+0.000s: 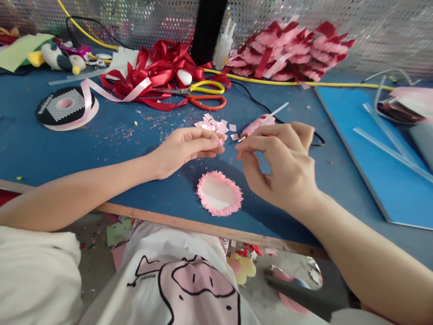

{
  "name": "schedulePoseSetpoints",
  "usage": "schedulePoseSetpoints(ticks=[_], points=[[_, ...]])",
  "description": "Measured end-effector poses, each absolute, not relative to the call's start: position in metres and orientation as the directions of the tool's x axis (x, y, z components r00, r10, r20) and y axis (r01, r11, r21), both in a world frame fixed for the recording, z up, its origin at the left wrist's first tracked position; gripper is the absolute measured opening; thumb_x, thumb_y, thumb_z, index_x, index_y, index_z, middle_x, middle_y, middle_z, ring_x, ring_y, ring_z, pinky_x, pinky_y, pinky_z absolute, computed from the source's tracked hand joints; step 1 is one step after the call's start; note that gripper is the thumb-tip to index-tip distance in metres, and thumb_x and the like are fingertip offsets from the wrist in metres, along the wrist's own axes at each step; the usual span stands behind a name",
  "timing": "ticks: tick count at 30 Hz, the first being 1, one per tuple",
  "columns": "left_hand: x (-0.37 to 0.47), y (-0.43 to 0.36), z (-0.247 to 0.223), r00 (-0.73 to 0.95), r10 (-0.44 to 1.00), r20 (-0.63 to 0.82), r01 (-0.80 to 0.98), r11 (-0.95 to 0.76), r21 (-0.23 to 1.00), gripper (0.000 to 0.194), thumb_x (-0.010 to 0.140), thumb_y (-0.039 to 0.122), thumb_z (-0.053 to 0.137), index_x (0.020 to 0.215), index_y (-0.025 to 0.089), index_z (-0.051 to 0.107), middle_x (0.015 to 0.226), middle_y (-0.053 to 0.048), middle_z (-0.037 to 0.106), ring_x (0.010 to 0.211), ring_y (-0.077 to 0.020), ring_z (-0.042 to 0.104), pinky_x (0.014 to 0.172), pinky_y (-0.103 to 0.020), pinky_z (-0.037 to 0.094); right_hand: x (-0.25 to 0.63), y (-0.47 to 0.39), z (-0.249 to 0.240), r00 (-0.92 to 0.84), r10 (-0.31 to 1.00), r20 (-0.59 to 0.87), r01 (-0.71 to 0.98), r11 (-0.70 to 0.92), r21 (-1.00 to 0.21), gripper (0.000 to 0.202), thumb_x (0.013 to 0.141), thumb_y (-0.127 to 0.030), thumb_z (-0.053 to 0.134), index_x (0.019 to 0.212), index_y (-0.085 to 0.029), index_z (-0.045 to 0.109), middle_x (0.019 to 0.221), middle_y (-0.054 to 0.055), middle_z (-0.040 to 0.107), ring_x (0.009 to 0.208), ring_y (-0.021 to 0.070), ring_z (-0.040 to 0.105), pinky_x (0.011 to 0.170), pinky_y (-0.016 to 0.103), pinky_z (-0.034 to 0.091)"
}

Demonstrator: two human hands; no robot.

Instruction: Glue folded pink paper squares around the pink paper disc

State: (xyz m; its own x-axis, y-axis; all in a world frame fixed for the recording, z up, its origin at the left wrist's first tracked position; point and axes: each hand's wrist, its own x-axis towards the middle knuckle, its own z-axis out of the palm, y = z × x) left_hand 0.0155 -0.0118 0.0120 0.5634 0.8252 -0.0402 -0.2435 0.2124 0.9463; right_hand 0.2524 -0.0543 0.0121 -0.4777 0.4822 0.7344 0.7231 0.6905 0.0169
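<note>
My left hand is closed, its thumb and fingertips pinching a small pink ribbon piece. To the right, my right hand is bent into a pinch in front of a pink glue gun. What its fingertips hold, if anything, I cannot make out. The glue gun lies on the table with a clear glue stick poking from its back, partly hidden by that hand. Behind my left fingertips is a small pile of cut pink ribbon squares. Below both hands lies an oval white piece with a frilly pink edge.
Scissors with yellow and orange handles lie beside tangled red ribbon. A ribbon spool sits left. Pink and red frilled pieces are heaped at the back. A blue board with clear glue sticks lies right. A yellow cable crosses behind.
</note>
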Motion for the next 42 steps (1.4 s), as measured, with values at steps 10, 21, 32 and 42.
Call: schedulePoseSetpoints(ticks=[10, 21, 32, 42], points=[[0.0156, -0.0107, 0.0119, 0.604, 0.797, -0.024, -0.175, 0.162, 0.971, 0.022, 0.091, 0.034, 0.082, 0.090, 0.016, 0.069, 0.108, -0.005, 0.077, 0.091, -0.0137, 0.073, 0.102, -0.038, 0.058, 0.2561, -0.0497, 0.0088, -0.487, 0.476, 0.732, 0.689, 0.725, -0.013, 0.032, 0.103, -0.005, 0.052, 0.121, -0.029, 0.063, 0.084, -0.004, 0.076, 0.088, 0.0206, 0.074, 0.094, 0.045, 0.050], [0.0148, -0.0144, 0.0161, 0.646, 0.764, 0.001, -0.072, 0.059, 0.996, 0.016, 0.084, 0.031, 0.082, 0.083, 0.017, 0.074, 0.090, -0.003, 0.078, 0.082, -0.0114, 0.068, 0.089, -0.031, 0.058, 0.2531, -0.0527, 0.0075, -0.412, 0.509, 0.756, 0.710, 0.699, -0.084, 0.014, 0.104, -0.022, 0.067, 0.107, -0.034, 0.075, 0.087, -0.002, 0.078, 0.080, 0.0208, 0.074, 0.084, 0.047, 0.052], [0.0145, -0.0156, 0.0166, 0.656, 0.745, 0.122, -0.201, 0.017, 0.979, 0.005, 0.078, 0.016, 0.076, 0.075, 0.017, 0.073, 0.091, -0.001, 0.080, 0.084, -0.0105, 0.073, 0.087, -0.027, 0.061, 0.2515, -0.0536, 0.0103, -0.417, 0.405, 0.813, 0.635, 0.770, -0.058, 0.012, 0.095, -0.022, 0.083, 0.097, -0.032, 0.077, 0.077, -0.003, 0.071, 0.070, 0.0171, 0.069, 0.078, 0.043, 0.049], [0.0130, -0.0166, 0.0175, 0.667, 0.727, 0.166, -0.232, -0.009, 0.973, 0.009, 0.078, 0.016, 0.077, 0.073, 0.016, 0.070, 0.100, -0.002, 0.078, 0.086, -0.0130, 0.078, 0.094, -0.033, 0.065, 0.2553, -0.0490, 0.0081, -0.378, 0.353, 0.856, 0.575, 0.814, -0.082, 0.021, 0.089, -0.034, 0.089, 0.093, -0.025, 0.071, 0.081, -0.001, 0.068, 0.075, 0.0157, 0.068, 0.078, 0.039, 0.048]])
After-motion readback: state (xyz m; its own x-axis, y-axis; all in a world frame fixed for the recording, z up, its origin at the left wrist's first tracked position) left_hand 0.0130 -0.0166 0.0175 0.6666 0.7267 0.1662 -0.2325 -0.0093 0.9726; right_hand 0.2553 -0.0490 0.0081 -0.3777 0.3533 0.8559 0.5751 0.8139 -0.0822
